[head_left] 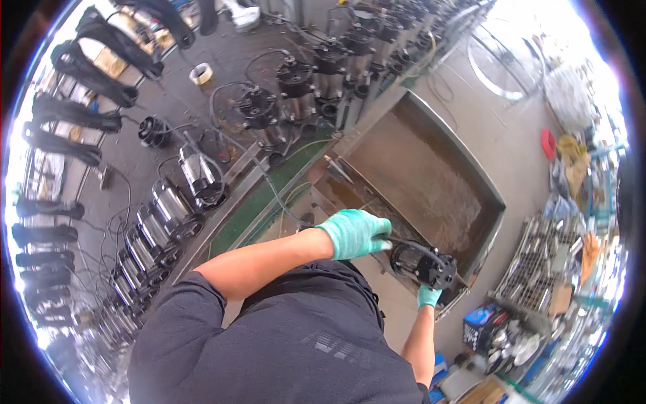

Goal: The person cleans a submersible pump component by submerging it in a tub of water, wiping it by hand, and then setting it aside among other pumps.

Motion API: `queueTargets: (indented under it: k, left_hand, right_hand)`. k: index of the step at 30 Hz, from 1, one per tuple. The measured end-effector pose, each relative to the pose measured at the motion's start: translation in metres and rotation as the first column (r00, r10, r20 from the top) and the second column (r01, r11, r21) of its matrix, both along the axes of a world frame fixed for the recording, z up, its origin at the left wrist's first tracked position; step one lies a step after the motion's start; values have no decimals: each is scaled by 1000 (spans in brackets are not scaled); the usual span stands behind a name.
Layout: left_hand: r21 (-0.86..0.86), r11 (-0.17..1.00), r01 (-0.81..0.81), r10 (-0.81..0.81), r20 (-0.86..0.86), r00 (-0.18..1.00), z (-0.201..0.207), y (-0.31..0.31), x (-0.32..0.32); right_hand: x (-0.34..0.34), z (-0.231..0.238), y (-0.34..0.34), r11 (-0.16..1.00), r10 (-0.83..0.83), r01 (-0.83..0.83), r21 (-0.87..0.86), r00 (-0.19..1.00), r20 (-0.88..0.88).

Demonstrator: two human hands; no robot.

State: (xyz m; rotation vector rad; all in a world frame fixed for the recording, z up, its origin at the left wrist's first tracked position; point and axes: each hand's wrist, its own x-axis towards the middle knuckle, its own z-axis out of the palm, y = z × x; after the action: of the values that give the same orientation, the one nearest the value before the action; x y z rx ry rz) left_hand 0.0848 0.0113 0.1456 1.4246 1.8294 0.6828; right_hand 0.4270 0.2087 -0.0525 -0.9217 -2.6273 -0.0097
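Observation:
A submersible pump (422, 264) with a black top lies tilted at the near right corner of a metal trough. My right hand (428, 296), in a green glove, grips the pump's near end from below, its fingers partly hidden by the pump. My left hand (354, 234), gloved the same way, is closed round a black cable (402, 240) that runs along to the pump. The trough (486, 176) has rusty brown sides and a wet-looking bottom.
A dark workbench (195, 108) on the left bears upright pumps (295, 84), a row of lying pumps (171, 202), coiled black cables (101, 81) and a tape roll (200, 74). A red bin (548, 143), wire baskets (521, 269) and boxes (483, 320) are at the right.

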Motion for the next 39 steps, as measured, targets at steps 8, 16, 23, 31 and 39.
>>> queueTargets:
  k: [8, 16, 23, 31, 39]
  left_hand:
    - [-85, 860, -502, 380, -550, 744, -15, -100, -128]
    - [-319, 695, -644, 401, -571, 716, -65, -173, -271]
    - [69, 590, -804, 494, -819, 292, 18, -191, -342]
    - [435, 810, -393, 472, -882, -5, 111, -231, -408]
    - [71, 678, -732, 281, -945, 169, 120, -235, -378]
  right_hand:
    - [32, 5, 24, -42, -508, 185, -982, 842, 180]
    - [-90, 105, -11, -225, -435, -113, -968, 900, -4]
    - [-191, 161, -81, -132, -247, -6, -991, 969, 28]
    - [-381, 152, -203, -410, -161, -45, -911, 987, 24]
    - [-516, 112, -273, -541, -113, 5, -841, 990, 79]
